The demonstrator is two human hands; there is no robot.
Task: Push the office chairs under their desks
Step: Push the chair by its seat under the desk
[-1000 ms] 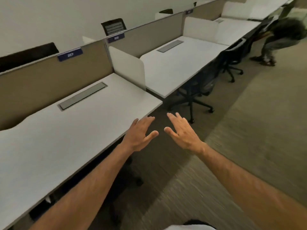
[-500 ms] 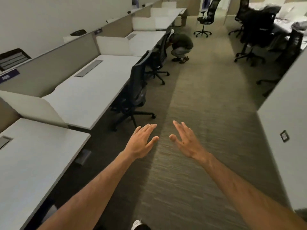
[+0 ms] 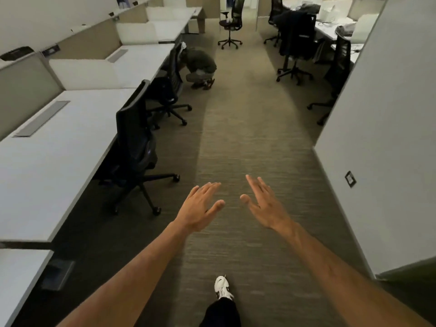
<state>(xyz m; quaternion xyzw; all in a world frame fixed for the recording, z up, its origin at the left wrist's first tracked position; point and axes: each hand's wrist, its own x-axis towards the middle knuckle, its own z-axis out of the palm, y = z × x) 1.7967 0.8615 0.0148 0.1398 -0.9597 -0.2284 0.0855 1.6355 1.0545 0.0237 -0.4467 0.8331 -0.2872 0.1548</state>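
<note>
A black office chair point(image 3: 135, 140) stands tucked against the edge of a white desk point(image 3: 54, 149) on the left, its back towards the aisle. A second black chair point(image 3: 173, 83) stands at the following desk point(image 3: 139, 64). My left hand point(image 3: 200, 207) and my right hand point(image 3: 265, 204) are stretched out over the carpet, fingers spread, holding nothing, to the right of and nearer than the first chair. Neither hand touches a chair.
A person point(image 3: 200, 64) crouches on the aisle floor beside the second chair. Further black chairs stand at the far end point(image 3: 232, 21) and at the right point(image 3: 297, 41). A grey wall point(image 3: 387, 138) juts in on the right. My white shoe point(image 3: 221, 287) is on the carpet.
The view has swung from the near desk to straight down the aisle and moved forward. Both hands stay outstretched and open, now closer to the first chair.
</note>
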